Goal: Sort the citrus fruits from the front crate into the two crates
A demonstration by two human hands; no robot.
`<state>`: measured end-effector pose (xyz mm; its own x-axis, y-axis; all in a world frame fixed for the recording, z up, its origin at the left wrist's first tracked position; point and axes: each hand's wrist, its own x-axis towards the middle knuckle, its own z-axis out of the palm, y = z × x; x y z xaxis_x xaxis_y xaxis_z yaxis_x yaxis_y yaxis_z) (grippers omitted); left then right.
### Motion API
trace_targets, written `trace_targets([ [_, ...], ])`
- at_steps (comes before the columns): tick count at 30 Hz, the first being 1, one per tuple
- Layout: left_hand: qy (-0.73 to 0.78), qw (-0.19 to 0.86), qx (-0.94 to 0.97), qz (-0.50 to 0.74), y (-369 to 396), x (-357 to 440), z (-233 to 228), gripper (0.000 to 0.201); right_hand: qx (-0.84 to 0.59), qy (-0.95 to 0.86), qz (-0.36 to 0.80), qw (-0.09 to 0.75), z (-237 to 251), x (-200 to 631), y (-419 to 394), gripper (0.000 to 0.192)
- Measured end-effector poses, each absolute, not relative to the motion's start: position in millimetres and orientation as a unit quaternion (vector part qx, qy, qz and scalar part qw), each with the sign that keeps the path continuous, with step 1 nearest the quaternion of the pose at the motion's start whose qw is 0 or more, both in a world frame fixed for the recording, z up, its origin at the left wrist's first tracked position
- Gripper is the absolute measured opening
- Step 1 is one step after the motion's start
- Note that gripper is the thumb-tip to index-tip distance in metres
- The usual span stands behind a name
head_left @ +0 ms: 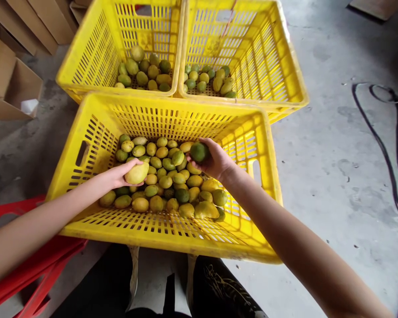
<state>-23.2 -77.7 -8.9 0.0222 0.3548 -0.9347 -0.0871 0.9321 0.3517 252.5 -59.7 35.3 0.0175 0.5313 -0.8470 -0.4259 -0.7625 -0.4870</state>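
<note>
My left hand (pixel 122 173) is closed round a pale yellow lemon (pixel 137 173) above the left part of the near yellow crate (pixel 172 240). In my right hand (pixel 215 159) is a dark green lemon (pixel 199 153), held over the right part of the same crate. Below both hands lie many lemons, from yellow to green, spread across the crate floor. A large, bumpy yellow lemon (pixel 205 210) rests near the front right of the pile.
Behind stand two more yellow crates, left (pixel 96 53) and right (pixel 268 57), each with several lemons. Cardboard boxes (pixel 20 84) are at the far left. A red plastic stool (pixel 43 260) is at my left. A black cable (pixel 381 141) lies on the floor at right.
</note>
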Motion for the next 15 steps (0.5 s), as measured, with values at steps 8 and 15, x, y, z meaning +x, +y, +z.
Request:
trace_targets([
  [8,0.683,0.697,0.051,0.212,-72.2,-24.1,-2.6,0.031,-0.616,-0.097,0.692,0.364,26.0,252.6,-63.7,0.012],
  [15,0.678,0.694,0.138,0.198,-70.7,-23.6,-1.3,0.034,-0.632,-0.159,0.715,0.251,26.7,246.0,-66.2,0.028],
])
